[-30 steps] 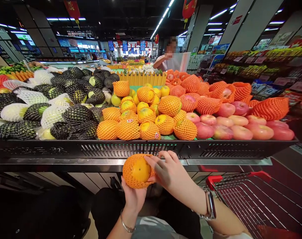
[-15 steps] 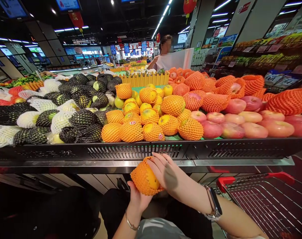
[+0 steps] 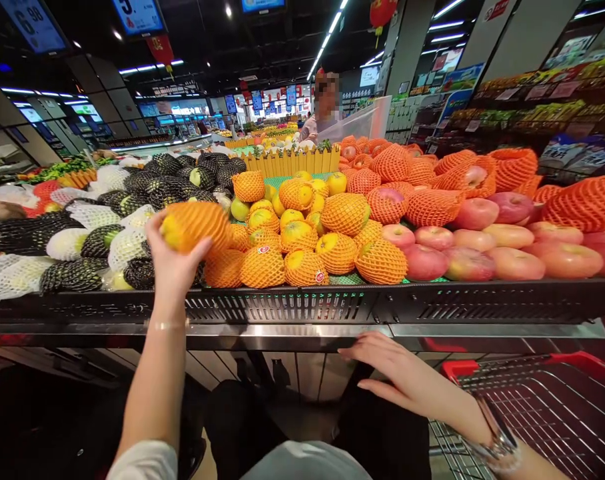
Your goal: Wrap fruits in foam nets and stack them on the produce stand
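My left hand grips an orange in a foam net, held up over the front of the display with thumb and fingers on either side of it. The raised fruit is slightly blurred and covers part of the black-netted fruit behind. Just to its right lies a pile of netted oranges, a few with small stickers. In front of the metal ledge, my right hand hovers with its fingers stretched out and nothing in it.
Apples, some in red-orange nets, fill the right side. A black slotted rail edges the display. A shopping cart stands at lower right. Another person's hand reaches in at far left; a person stands beyond the display.
The orange was between both my hands below the rail. My left hand has carried it up and left over the display; my right hand has let go and moved right.
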The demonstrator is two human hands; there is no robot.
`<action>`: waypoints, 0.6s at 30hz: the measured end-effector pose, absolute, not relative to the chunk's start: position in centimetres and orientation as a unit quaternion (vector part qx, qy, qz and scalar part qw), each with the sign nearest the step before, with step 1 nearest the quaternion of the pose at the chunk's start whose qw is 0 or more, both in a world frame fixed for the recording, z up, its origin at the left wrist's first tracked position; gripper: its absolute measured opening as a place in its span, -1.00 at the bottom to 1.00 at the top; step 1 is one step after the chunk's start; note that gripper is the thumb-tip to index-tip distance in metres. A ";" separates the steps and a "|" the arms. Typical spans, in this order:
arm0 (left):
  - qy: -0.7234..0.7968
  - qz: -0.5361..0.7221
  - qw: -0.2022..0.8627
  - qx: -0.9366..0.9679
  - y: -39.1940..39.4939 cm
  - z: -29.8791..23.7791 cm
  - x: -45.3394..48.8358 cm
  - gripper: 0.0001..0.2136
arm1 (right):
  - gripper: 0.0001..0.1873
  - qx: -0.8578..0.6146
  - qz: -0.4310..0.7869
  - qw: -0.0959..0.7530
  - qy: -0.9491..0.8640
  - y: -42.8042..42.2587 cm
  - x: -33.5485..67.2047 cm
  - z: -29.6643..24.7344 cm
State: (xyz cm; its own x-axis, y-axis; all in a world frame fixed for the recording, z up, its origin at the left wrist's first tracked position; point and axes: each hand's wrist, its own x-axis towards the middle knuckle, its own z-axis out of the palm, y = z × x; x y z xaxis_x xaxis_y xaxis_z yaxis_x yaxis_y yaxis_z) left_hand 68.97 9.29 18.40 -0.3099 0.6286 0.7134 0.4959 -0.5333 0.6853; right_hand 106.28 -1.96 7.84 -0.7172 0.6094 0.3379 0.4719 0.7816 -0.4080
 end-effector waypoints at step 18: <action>0.681 0.226 0.039 0.695 25.3 19.7 68.0 -0.26 | -0.39 -0.674 -0.016 0.341 -0.655 -5.2 128.3 -4.8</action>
